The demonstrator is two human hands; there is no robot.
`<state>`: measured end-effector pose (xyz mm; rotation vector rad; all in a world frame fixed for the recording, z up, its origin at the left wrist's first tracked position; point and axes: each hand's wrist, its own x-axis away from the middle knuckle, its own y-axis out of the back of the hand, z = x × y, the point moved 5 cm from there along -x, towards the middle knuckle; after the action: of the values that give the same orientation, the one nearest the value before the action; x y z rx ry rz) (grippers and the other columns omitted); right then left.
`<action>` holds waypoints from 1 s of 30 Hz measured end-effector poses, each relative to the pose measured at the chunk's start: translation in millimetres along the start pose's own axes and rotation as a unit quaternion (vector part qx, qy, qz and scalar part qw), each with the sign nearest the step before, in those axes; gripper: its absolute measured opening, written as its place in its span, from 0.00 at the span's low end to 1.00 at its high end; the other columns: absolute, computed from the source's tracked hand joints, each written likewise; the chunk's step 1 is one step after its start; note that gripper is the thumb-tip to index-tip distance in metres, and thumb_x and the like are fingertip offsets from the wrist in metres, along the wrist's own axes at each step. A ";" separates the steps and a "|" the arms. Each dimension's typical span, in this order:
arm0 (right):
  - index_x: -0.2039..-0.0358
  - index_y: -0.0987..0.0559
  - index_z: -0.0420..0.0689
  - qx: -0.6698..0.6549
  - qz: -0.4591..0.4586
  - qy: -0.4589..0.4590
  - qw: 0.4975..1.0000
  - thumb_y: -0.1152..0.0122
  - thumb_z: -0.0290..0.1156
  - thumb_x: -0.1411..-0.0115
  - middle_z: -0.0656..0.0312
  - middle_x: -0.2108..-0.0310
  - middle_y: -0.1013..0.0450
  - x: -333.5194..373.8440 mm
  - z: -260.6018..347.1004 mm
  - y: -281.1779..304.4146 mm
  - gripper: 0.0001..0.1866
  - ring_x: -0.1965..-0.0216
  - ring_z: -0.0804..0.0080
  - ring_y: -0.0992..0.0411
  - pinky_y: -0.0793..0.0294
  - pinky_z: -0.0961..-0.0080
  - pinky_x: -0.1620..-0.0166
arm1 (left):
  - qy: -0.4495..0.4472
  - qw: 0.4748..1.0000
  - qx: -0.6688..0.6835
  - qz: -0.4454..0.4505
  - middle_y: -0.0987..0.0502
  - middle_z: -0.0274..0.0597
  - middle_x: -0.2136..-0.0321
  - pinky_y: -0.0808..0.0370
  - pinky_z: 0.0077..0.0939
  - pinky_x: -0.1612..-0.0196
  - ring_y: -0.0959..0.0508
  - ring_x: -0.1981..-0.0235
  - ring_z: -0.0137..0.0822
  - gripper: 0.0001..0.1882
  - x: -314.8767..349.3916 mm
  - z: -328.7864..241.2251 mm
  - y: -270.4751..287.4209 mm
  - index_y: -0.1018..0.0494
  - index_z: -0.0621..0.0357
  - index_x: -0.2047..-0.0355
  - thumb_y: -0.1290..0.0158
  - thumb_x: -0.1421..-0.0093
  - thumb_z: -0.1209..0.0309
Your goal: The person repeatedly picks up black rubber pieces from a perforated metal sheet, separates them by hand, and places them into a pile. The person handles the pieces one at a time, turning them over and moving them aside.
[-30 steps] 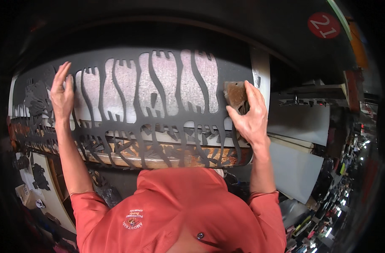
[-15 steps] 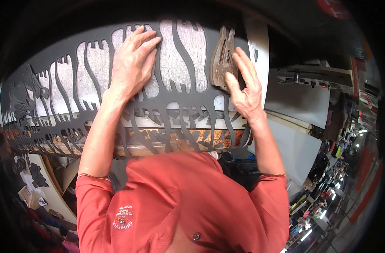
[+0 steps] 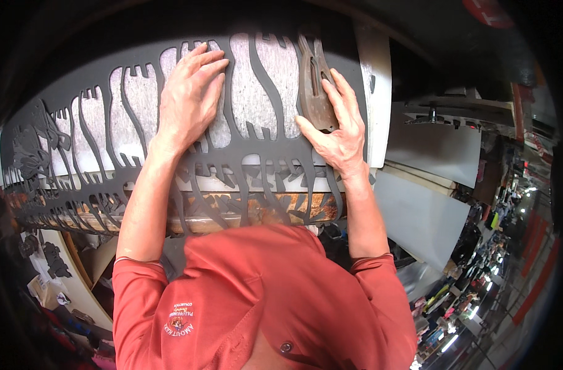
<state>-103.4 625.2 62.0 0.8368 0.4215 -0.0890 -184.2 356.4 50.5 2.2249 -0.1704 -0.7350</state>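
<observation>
A dark grey foam-like sheet (image 3: pixel 266 151) with rows of notched, sole-like cut-outs lies across the work table. My left hand (image 3: pixel 192 98) rests flat on it with fingers stretched, over one of the cut-outs, holding nothing. On the sheet's uncut right part sits a brown cutting die (image 3: pixel 318 111), long and narrow toward its far end, with slots through it. My right hand (image 3: pixel 340 129) spans the die, thumb at its near left side and fingers along its right side. Pale speckled board (image 3: pixel 247 80) shows through the cut-outs.
Loose grey cut pieces (image 3: pixel 32 148) lie heaped at the left end of the sheet. A whitish board edge (image 3: pixel 380 105) borders the sheet on the right. Grey panels (image 3: pixel 426 209) stand beyond it. Dark machine housing overhangs the far side. Scraps lie along the table's near edge.
My right hand has closed round the die and shifted it a little left, nearer the last cut-outs. The left hand and the sheet have moved slightly.
</observation>
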 end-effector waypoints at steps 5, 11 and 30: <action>0.36 0.24 0.32 0.013 0.000 -0.019 1.000 0.20 0.32 0.49 0.39 0.29 0.36 1.7 0.2 -3.0 0.41 0.33 0.42 0.29 0.24 0.56 0.35 | 0.014 1.000 0.018 0.002 0.18 0.44 0.42 0.31 0.46 0.28 0.25 0.32 0.50 0.14 1.4 3.5 1.1 0.15 0.57 0.49 0.39 0.34 0.75; 0.35 0.25 0.32 0.064 0.008 -0.005 0.998 0.21 0.32 0.49 0.39 0.31 0.34 1.6 3.4 -3.6 0.41 0.33 0.41 0.30 0.26 0.53 0.34 | 0.023 0.999 0.041 0.020 0.20 0.46 0.38 0.30 0.47 0.28 0.28 0.29 0.51 0.14 0.3 2.4 6.2 0.17 0.55 0.47 0.40 0.31 0.75; 0.33 0.28 0.32 0.089 -0.111 -0.037 0.989 0.21 0.35 0.45 0.40 0.34 0.31 32.9 12.7 0.8 0.43 0.35 0.42 0.31 0.30 0.53 0.32 | 0.048 0.988 0.138 -0.050 0.19 0.44 0.72 0.25 0.36 0.67 0.22 0.74 0.44 0.15 197.3 -80.6 64.7 0.19 0.61 0.56 0.36 0.43 0.86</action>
<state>-69.0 619.3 57.0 0.9562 0.4407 -0.3667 30.2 295.8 50.4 2.5433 -0.1200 -0.6895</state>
